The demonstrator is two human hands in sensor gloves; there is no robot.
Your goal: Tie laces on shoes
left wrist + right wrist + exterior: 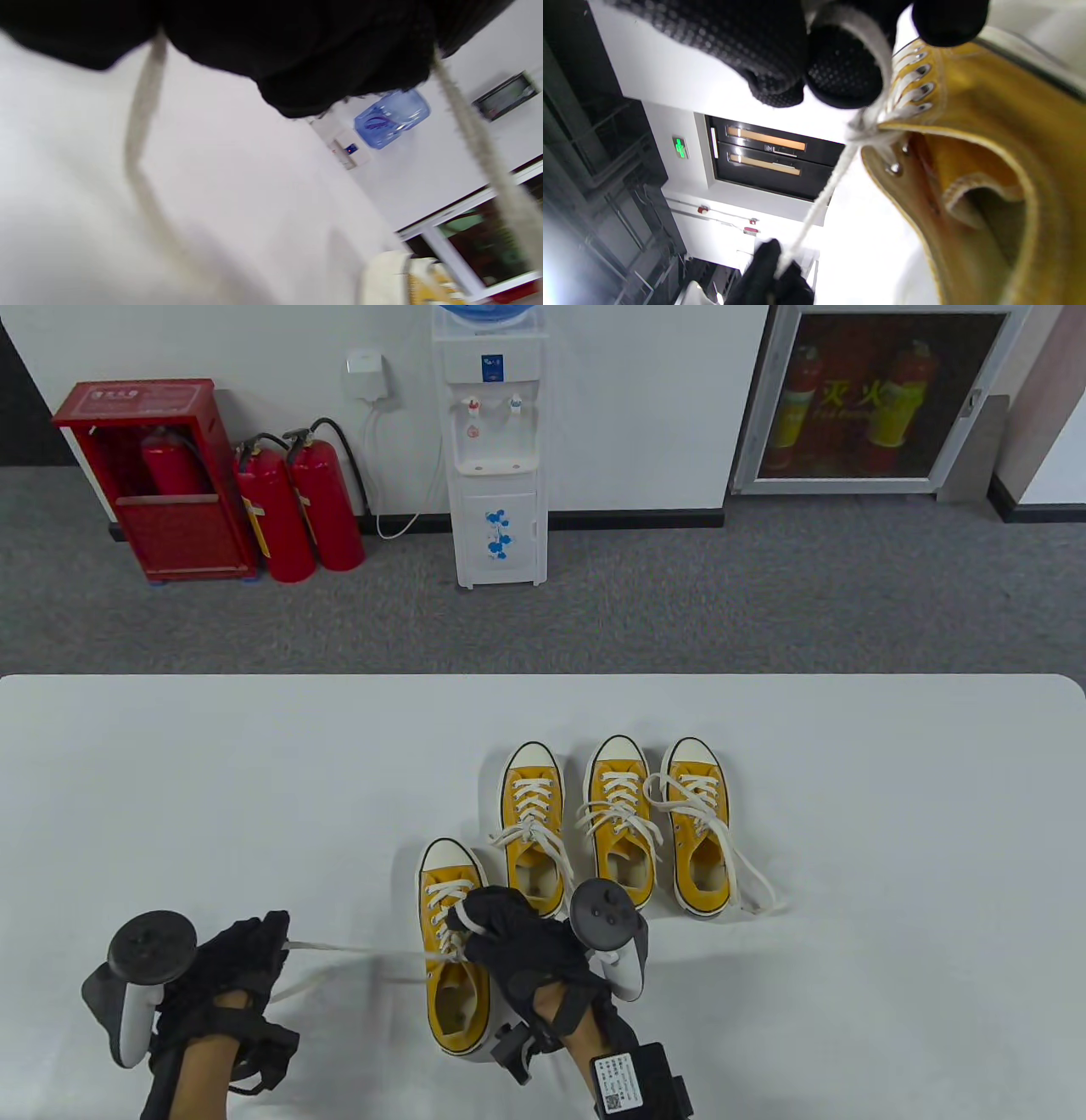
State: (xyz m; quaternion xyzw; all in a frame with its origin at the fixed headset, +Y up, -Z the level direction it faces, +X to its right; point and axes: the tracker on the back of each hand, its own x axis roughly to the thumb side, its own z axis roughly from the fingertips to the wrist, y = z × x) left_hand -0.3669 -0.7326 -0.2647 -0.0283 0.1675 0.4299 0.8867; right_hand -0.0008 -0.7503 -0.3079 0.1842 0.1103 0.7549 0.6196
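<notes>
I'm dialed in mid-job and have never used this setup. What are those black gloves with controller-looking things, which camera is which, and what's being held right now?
There is no machine here: those are a person's two hands in black sensor gloves, each with a tracker strapped to its back.

The big picture looks down at a white table. The other two come from cameras on the wrists, tilted, so the room looks sideways.

Four yellow sneakers stand on the table: three in a row, and the nearest shoe closer to the person.

The left hand grips a white lace pulled taut sideways from the nearest shoe. The right hand pinches lace at that shoe's eyelets; the right wrist view shows the crossing there.
</notes>
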